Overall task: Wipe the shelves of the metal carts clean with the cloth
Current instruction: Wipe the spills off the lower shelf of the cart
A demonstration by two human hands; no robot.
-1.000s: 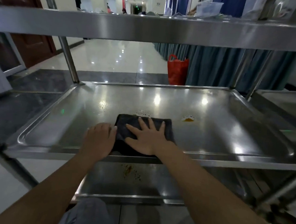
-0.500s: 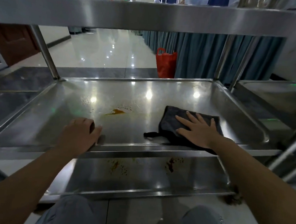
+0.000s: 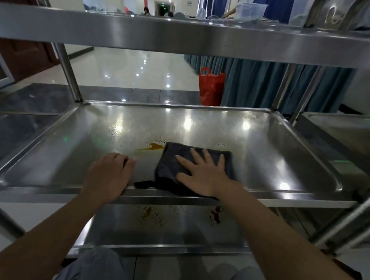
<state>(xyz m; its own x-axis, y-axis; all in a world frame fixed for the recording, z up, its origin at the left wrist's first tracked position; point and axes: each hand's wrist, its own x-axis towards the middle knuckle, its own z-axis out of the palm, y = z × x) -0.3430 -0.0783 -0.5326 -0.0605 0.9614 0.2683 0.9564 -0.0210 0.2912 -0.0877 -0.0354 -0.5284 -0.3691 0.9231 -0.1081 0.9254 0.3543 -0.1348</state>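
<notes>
A dark grey cloth lies on the middle shelf of the metal cart, near its front edge. My right hand presses flat on the cloth, fingers spread. An orange smear sits just left of the cloth, with droplets around it. My left hand rests on the shelf's front rim, fingers curled down, holding nothing. The bottom shelf below carries brown and red stains.
The top shelf crosses overhead with items on it. A second cart stands at the right. A red bag sits on the floor beyond, beside teal curtains. My knees show at the bottom.
My right hand swept the cloth from the middle to the right, then back left up to the orange smear. My left hand stayed on the front rim.
</notes>
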